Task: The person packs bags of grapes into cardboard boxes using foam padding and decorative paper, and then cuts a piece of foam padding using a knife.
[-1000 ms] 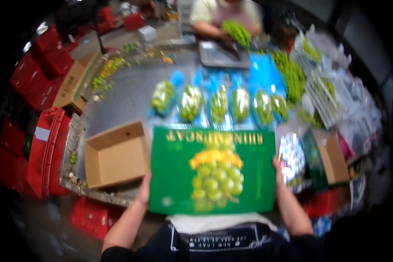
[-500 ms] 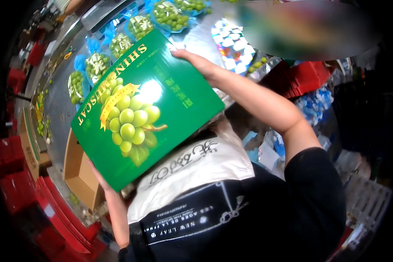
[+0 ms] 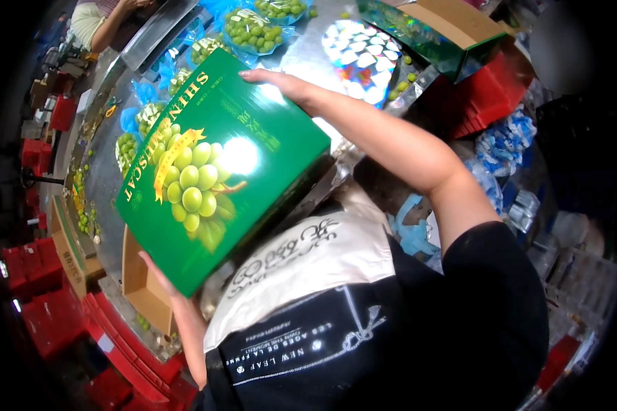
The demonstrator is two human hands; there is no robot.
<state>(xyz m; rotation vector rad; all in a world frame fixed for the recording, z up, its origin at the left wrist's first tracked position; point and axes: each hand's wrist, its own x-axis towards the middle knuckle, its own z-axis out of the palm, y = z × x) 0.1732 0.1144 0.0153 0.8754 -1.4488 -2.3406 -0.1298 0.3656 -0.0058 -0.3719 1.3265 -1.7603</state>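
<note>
Shifted to hide part of an open brown cardboard tray point(image 3: 141, 289), the glossy green rectangular carton point(image 3: 216, 175), clamped between left hand point(image 3: 160, 277) and right hand point(image 3: 281, 85), overhangs the metal bench point(image 3: 106, 161)'s near edge; blue-bagged green grapes point(image 3: 253, 31) remain unboxed.

Red crates point(image 3: 55, 318), crumpled plastic point(image 3: 504, 145), 1 co-worker point(image 3: 89, 26)
</note>
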